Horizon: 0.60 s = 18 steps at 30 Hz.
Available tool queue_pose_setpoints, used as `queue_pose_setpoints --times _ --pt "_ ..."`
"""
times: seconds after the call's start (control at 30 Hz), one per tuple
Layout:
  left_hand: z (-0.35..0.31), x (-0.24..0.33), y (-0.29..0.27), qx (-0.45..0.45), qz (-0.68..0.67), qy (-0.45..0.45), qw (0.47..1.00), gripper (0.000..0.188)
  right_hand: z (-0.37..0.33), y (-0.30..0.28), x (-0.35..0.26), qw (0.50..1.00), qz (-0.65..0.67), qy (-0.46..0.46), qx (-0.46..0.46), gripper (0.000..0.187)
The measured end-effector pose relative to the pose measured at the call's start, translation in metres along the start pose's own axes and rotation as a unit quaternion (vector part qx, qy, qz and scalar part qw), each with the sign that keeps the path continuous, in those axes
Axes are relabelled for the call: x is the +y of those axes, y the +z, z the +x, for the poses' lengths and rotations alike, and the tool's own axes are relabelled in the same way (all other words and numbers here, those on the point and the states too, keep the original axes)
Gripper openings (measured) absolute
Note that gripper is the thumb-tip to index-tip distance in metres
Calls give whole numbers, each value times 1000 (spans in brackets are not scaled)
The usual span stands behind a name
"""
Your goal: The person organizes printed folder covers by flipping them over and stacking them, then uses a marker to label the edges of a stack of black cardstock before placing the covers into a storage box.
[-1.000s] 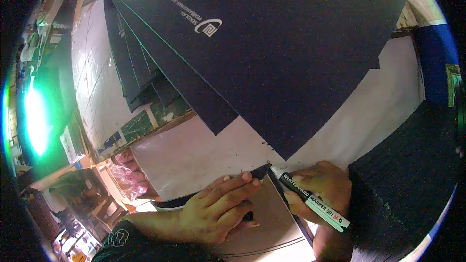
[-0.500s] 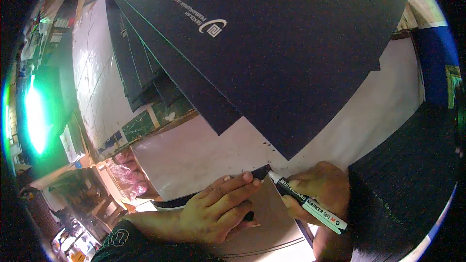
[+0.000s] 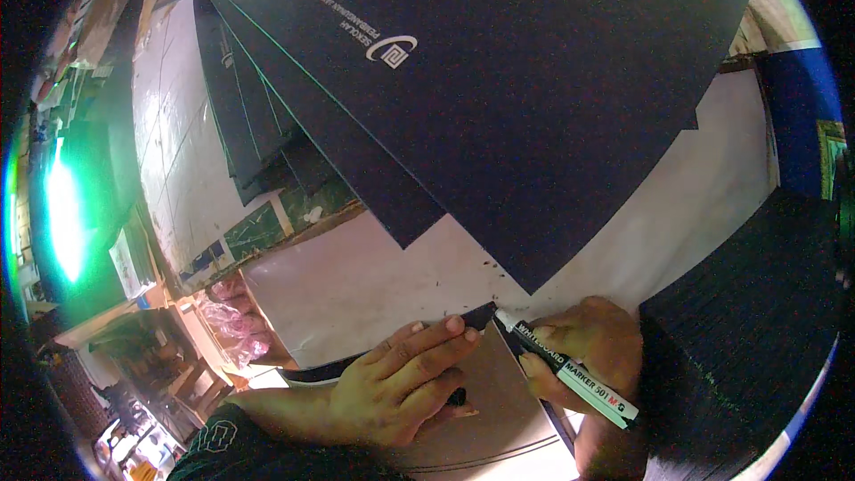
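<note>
Spread over a brown board (image 3: 499,401) edged with dark sheet, my left hand (image 3: 401,383) presses down with its longer fingers. Between its thumb and index finger is a small black marker cap (image 3: 457,397). My right hand (image 3: 588,347) grips a black-and-white whiteboard marker (image 3: 570,376), tilted, its white tip end at the board's far right corner. A strip of dark sheet (image 3: 481,313) shows past the board's far edge, beside that tip. What lies under my left palm is hidden.
Large dark navy sheets (image 3: 534,107) with a white printed emblem lie stacked ahead on the white work surface (image 3: 356,276). A thick pile of dark material (image 3: 739,330) stands at the right. Pink plastic-wrapped bundles (image 3: 236,325) sit at the left, below the surface's edge.
The marker's tip has shifted slightly away from me and to the right at the board's corner. My left hand stays in place on the board.
</note>
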State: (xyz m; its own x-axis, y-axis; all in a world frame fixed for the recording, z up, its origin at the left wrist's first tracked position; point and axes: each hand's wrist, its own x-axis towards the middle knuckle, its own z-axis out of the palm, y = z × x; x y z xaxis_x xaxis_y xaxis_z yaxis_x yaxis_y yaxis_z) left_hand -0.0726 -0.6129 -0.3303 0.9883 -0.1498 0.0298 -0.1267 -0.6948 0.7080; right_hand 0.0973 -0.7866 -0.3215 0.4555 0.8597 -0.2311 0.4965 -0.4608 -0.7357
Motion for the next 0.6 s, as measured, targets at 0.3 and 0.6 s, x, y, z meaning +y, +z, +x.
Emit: queue_pose_setpoints --times 0.3,0.6 --pt "1 -2 0 14 0 1 1000 34 0 1 -1 1000 -5 2 6 21" --pt "2 0 -3 11 9 2 1000 35 2 4 1 999 28 3 32 19"
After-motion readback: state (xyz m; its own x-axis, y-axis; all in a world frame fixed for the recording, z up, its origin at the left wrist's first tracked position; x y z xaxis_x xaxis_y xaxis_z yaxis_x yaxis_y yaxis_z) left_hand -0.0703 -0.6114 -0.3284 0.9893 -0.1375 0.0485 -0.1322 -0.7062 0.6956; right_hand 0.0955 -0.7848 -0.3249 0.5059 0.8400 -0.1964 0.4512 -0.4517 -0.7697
